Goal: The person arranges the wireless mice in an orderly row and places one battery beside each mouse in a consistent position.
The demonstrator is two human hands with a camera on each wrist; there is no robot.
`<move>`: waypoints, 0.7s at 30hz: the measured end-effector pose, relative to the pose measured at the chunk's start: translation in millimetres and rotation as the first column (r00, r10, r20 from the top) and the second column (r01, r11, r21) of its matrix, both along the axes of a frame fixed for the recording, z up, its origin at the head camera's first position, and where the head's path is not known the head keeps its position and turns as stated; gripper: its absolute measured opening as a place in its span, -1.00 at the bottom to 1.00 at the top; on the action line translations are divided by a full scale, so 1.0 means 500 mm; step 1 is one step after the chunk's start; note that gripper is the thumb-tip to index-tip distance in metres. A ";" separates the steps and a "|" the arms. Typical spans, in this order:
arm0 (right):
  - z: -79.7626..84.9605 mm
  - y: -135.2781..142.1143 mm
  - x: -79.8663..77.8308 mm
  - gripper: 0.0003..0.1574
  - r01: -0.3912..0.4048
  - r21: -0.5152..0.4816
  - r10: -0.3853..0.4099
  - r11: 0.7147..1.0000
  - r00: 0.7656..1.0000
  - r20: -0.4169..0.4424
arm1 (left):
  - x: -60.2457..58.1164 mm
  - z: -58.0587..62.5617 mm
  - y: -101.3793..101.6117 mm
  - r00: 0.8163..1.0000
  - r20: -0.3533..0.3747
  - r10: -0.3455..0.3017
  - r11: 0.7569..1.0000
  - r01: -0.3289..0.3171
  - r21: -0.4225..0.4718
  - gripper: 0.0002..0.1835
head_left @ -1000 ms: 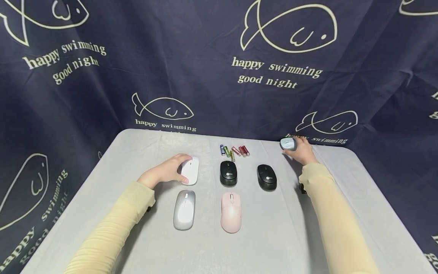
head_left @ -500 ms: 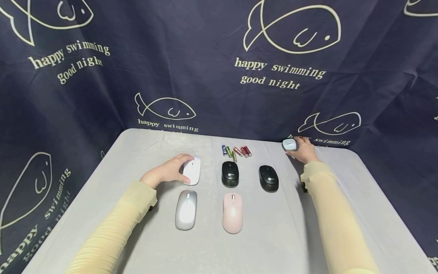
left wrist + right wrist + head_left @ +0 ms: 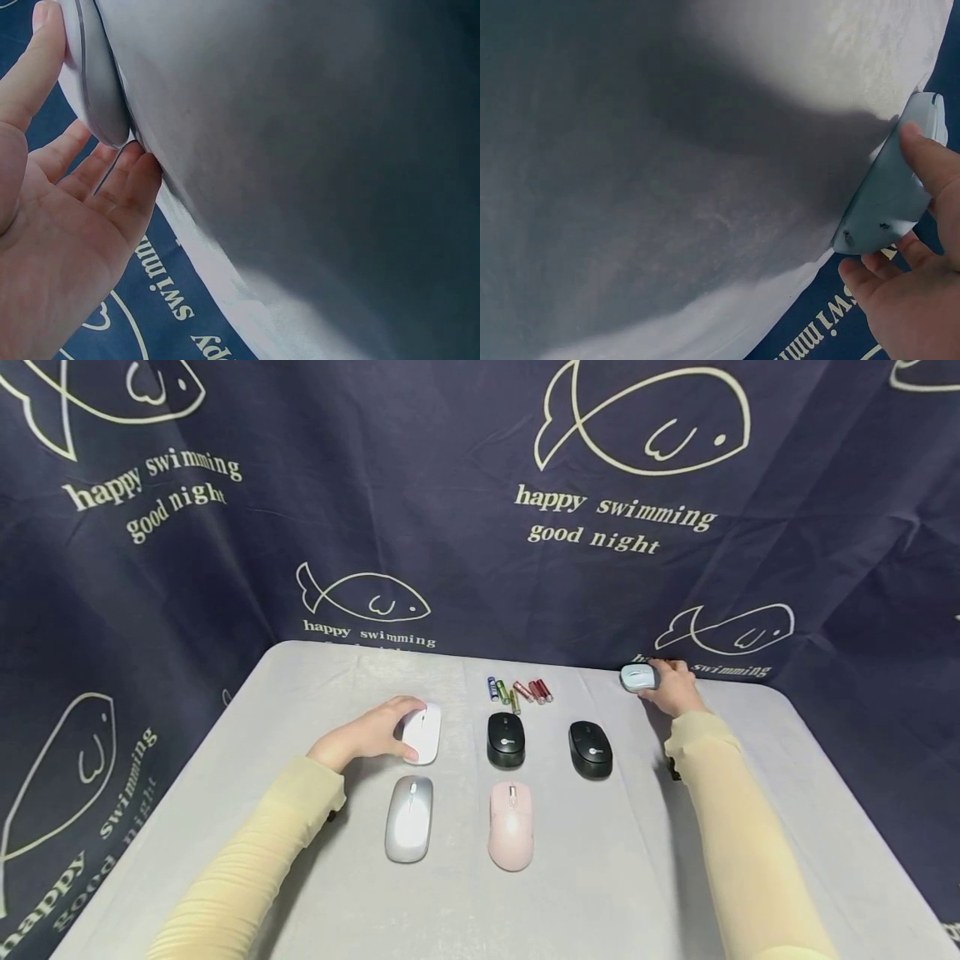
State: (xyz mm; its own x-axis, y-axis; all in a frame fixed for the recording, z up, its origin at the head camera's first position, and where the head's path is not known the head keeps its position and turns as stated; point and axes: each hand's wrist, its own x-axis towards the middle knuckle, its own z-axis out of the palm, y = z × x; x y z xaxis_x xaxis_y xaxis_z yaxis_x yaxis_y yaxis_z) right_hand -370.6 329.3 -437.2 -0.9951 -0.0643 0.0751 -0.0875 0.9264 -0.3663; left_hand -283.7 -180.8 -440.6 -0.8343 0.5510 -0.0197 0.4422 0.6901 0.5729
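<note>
At the left of the table, my left hand (image 3: 378, 729) holds a white computer mouse (image 3: 423, 733) by its edges, thumb at the near end and fingers at the far end. The left wrist view shows the thumb on the side of this mouse (image 3: 96, 82) with the other fingers curving round its end. By the far right edge, my right hand (image 3: 677, 687) grips a small light blue mouse (image 3: 638, 677). In the right wrist view the thumb presses the side of that mouse (image 3: 891, 187), its lower edge right at the tabletop, with fingertips round its end.
A silver mouse (image 3: 408, 820) and a pink mouse (image 3: 511, 827) lie nearest the front. Two black mice, one central (image 3: 506, 742) and one further right (image 3: 591, 750), lie behind them. Several small batteries (image 3: 523, 692) lie near the back edge, before a dark blue fish-print curtain (image 3: 480, 527).
My right hand has shifted slightly to the right around the light blue mouse, which now looks flatter. My left hand and the white mouse stay put; the head view has shifted a little.
</note>
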 end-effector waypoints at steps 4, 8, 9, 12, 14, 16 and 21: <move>-0.002 0.002 -0.003 -0.14 -0.007 0.015 0.007 1.000 1.000 -0.014 | -0.001 0.000 0.000 1.000 -0.001 -0.001 1.000 0.001 0.000 -0.04; -0.003 0.005 -0.009 -0.14 -0.021 0.035 0.021 0.999 1.000 0.001 | -0.002 0.000 0.001 1.000 0.006 0.001 1.000 -0.001 -0.004 -0.03; -0.003 0.006 -0.011 -0.13 -0.029 0.040 0.028 0.999 1.000 0.008 | -0.002 0.000 0.001 1.000 0.007 0.001 1.000 -0.001 -0.004 -0.03; -0.004 0.010 -0.015 -0.13 -0.056 0.055 0.055 0.997 0.998 0.023 | -0.002 0.000 0.001 1.000 0.008 0.004 1.000 -0.004 -0.006 -0.02; -0.003 0.012 -0.016 -0.15 -0.064 0.054 0.063 0.996 0.998 0.028 | -0.002 -0.001 0.001 1.000 0.007 0.005 1.000 -0.005 -0.006 -0.02; -0.003 0.015 -0.015 -0.16 -0.067 0.051 0.065 0.996 0.998 0.025 | -0.003 -0.002 0.000 1.000 0.006 0.005 1.000 -0.005 -0.006 -0.02; -0.003 0.019 -0.012 -0.19 -0.065 0.051 0.065 0.997 0.998 0.012 | -0.003 -0.002 0.000 1.000 0.005 0.005 1.000 -0.005 -0.004 -0.03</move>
